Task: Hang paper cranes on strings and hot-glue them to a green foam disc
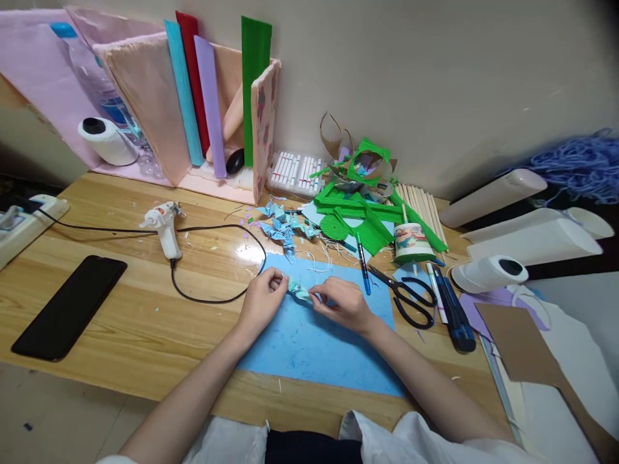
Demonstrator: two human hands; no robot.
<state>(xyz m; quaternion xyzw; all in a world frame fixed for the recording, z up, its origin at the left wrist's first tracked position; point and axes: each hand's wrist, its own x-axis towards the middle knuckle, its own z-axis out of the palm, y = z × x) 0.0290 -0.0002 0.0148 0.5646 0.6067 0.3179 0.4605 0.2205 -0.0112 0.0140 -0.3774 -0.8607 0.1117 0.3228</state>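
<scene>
My left hand (264, 298) and my right hand (341, 301) both pinch a small strip of pale blue crepe paper (300, 291) between them, one at each end. They work just above a blue cutting mat (314, 341) on the wooden table (120, 303). A heap of folded pale blue paper pieces (285, 225) lies beyond the mat.
A white glue gun (164, 225) with a black cord stands left of the mat, and a black phone (70, 306) lies further left. Black scissors (411, 296), pens and a cutter lie to the right. Green paper scraps (360, 212), wooden sticks and paper rolls crowd the back.
</scene>
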